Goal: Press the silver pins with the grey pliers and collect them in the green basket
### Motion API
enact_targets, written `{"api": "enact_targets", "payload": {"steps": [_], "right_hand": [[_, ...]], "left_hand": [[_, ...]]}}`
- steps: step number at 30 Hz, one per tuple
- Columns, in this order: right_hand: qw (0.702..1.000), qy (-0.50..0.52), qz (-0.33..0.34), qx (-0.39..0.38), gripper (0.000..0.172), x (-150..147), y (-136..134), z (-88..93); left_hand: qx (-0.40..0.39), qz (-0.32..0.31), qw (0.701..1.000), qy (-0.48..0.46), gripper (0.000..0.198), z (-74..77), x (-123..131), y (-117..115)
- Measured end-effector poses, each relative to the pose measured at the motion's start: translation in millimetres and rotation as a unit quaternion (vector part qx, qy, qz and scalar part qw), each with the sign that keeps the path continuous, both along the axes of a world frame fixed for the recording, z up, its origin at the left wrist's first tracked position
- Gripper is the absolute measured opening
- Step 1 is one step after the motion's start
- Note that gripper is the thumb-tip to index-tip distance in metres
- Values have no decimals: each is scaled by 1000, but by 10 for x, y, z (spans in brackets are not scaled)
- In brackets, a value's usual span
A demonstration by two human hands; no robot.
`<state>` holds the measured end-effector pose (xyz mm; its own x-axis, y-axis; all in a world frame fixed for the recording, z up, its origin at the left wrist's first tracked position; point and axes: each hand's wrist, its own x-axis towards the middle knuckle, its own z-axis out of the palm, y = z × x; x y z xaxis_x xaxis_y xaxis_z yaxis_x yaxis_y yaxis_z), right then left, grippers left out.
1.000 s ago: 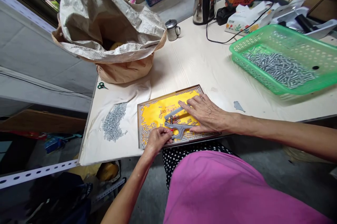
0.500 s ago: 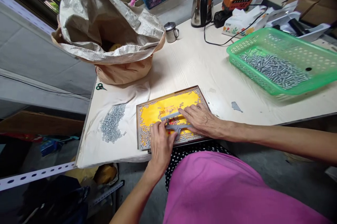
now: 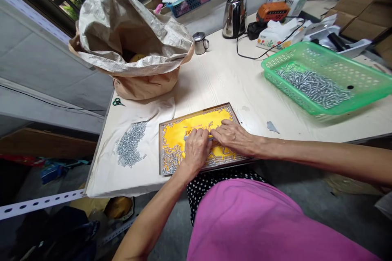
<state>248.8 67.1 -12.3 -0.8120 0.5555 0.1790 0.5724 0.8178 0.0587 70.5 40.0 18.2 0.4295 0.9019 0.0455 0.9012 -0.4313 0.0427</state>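
My left hand (image 3: 197, 146) is closed over a grey two-armed tool (image 3: 212, 138), most of which my fingers cover. Its exact kind is hidden. My right hand (image 3: 233, 135) has its fingers curled on the tool's other side, almost touching my left hand. Both hands are above a shallow tray (image 3: 160, 150) lined with a yellow printed sheet (image 3: 175, 132). Small metal pins (image 3: 171, 159) lie along the tray's edges, thickest at the near left. Left of the tray, a heap of similar pins (image 3: 131, 146) rests on a white cloth (image 3: 105, 171).
A large woven sack (image 3: 147, 83) stands open behind the cloth, near green-handled scissors (image 3: 118, 102). At the right is a green perforated basket (image 3: 306, 103) holding pins. Farther back are a metal mug (image 3: 200, 43), a kettle (image 3: 234, 14), a cable and a tissue pack (image 3: 272, 38).
My left hand has moved up and right over the grey tool, closing toward my right hand. The tool's two spread arms, visible before, are now mostly covered. The camera view has shifted slightly.
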Motion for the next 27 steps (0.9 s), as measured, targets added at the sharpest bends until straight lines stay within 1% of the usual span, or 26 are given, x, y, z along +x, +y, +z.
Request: {"api": "enact_targets", "payload": {"steps": [1, 3, 4, 6, 7, 8, 9, 10, 11, 12, 13, 15, 16, 18, 19, 20, 21, 22, 23, 24, 25, 27], "right_hand": [[1000, -1, 7, -10, 32, 20, 21, 1], [1000, 11, 3, -17, 30, 65, 41, 2], [1000, 26, -4, -16, 27, 90, 42, 9], [997, 68, -22, -16, 24, 151, 38, 46], [995, 90, -28, -18, 30, 188, 38, 76], [993, 110, -31, -23, 39, 231, 42, 108], [991, 126, -34, -30, 47, 280, 54, 137], [989, 138, -37, -38, 54, 335, 76, 156], [987, 149, -43, -46, 58, 394, 111, 160], [984, 159, -55, -53, 59, 455, 163, 146], [981, 175, -69, -55, 55, 512, 230, 117], [971, 220, -80, -55, 44, 602, 394, 35], [970, 224, -73, -51, 43, 630, 477, -3], [974, 212, -67, -32, 42, 662, 608, -42], [976, 206, -67, -18, 44, 673, 649, -39], [977, 201, -71, -3, 45, 686, 672, -24], [977, 197, -76, 9, 48, 704, 682, -3], [978, 191, -82, 16, 50, 729, 680, 19], [979, 183, -88, 18, 53, 760, 669, 35], [980, 174, -96, 16, 55, 795, 651, 40], [981, 163, -105, 11, 57, 830, 627, 32], [981, 155, -117, -2, 60, 883, 564, -20]], "left_hand": [[-5, -8, 1000, 2, 5, 1, 8, 15], [-8, -20, 1000, -1, 4, -9, 24, 36], [-3, -23, 1000, -8, 8, -20, 29, 42], [20, -29, 999, -34, 24, -44, 33, 43], [37, -35, 997, -52, 34, -54, 30, 37], [57, -44, 995, -69, 41, -61, 26, 28], [78, -57, 992, -80, 44, -61, 20, 16], [97, -73, 989, -82, 40, -55, 15, 5], [113, -91, 987, -75, 33, -41, 11, -5], [125, -114, 984, -58, 24, -20, 9, -9], [130, -141, 981, -36, 20, 7, 12, -7], [123, -203, 971, 8, 24, 77, 29, 20], [117, -230, 966, 23, 26, 115, 40, 40], [108, -262, 958, 40, 26, 195, 52, 75], [107, -263, 958, 41, 25, 233, 41, 80], [109, -255, 960, 37, 24, 266, 9, 74], [111, -232, 966, 29, 24, 293, -53, 56], [116, -193, 974, 16, 25, 311, -153, 25], [124, -137, 983, -2, 26, 318, -295, -17], [131, -65, 989, -21, 26, 313, -479, -69], [143, 22, 989, -42, 24, 295, -704, -128], [153, 193, 967, -62, 19, 227, -1231, -267]]}}
